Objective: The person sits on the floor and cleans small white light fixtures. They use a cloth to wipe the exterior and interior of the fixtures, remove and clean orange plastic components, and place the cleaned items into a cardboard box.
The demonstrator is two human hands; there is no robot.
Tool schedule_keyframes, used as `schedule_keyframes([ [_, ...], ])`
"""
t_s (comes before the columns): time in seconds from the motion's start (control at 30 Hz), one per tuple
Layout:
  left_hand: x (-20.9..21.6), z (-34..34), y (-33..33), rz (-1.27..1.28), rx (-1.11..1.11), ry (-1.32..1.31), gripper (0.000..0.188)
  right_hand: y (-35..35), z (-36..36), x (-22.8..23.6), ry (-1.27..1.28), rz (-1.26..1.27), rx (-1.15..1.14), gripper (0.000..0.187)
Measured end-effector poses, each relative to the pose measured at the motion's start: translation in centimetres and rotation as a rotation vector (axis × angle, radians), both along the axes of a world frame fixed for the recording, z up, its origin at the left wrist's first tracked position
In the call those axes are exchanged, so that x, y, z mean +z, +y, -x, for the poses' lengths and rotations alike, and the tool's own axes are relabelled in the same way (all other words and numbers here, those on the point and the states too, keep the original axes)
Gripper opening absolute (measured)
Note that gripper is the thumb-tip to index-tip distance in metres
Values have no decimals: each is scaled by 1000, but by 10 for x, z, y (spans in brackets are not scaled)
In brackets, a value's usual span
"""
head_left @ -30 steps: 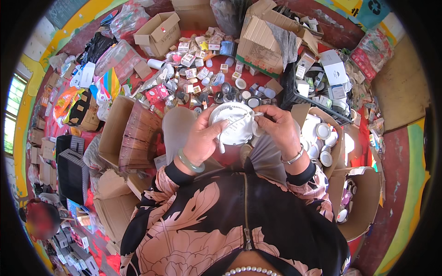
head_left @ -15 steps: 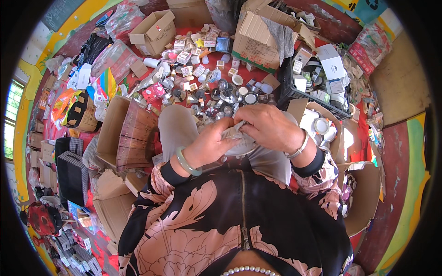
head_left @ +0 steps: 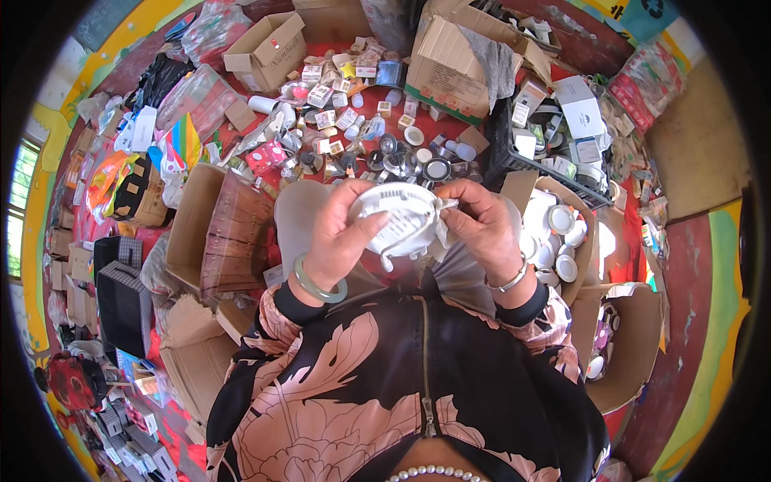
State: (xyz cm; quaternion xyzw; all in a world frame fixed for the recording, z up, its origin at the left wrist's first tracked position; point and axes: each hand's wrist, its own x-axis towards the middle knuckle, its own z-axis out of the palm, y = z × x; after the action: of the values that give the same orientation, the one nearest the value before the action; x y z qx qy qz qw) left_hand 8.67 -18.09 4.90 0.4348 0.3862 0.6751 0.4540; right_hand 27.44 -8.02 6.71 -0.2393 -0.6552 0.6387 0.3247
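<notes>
My left hand (head_left: 339, 233) grips the left side of a white round downlight (head_left: 405, 218), its thumb lying across the face with slots and small print. A small white bent part hangs from the light's lower edge, above my lap. On the right rim, my right hand (head_left: 483, 228) pinches a crumpled, pale strip (head_left: 442, 226) between thumb and fingers. Whether that strip is plastic film or paper I cannot tell. Beyond the light, a pile of small lamp parts (head_left: 393, 161) in silver, black and white lies on the red floor.
To my right stands a carton (head_left: 590, 249) of white round lights, with another open carton (head_left: 634, 345) nearer me. A black crate (head_left: 514, 165) of boxes sits behind them. Open cardboard boxes (head_left: 189, 233) line my left. Small boxes (head_left: 321, 96) are scattered ahead.
The downlight has been raised and tilted so its slotted face shows. My hands have moved apart, the right one to the rim with the pale strip.
</notes>
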Motion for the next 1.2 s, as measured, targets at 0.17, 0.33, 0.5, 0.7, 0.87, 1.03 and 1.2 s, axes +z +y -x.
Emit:
schedule_keyframes([
  [0.17, 17, 0, -2, -4, -146, 436, 20, 8, -1, 44, -254, -325, 197, 15],
  [0.33, 15, -6, -6, 19, -138, 446, 20, 8, 9, 53, -312, -468, 259, 13],
  [0.5, 10, -10, -6, -36, -29, 42, 21, 7, 1, 22, -72, -34, 170, 12],
  [0.7, 11, -12, -4, -66, 53, -303, 25, -12, 12, -19, 290, 246, 35, 15],
  [0.87, 12, -11, 4, -104, 121, -393, 25, -21, 17, -21, 382, 339, 27, 15],
  [1.03, 17, -17, 7, -91, 192, -462, 25, -27, 27, -30, 417, 354, -34, 19],
  [1.2, 9, -32, 8, -62, 150, -571, 32, -11, 21, -24, 214, 240, -133, 17],
])
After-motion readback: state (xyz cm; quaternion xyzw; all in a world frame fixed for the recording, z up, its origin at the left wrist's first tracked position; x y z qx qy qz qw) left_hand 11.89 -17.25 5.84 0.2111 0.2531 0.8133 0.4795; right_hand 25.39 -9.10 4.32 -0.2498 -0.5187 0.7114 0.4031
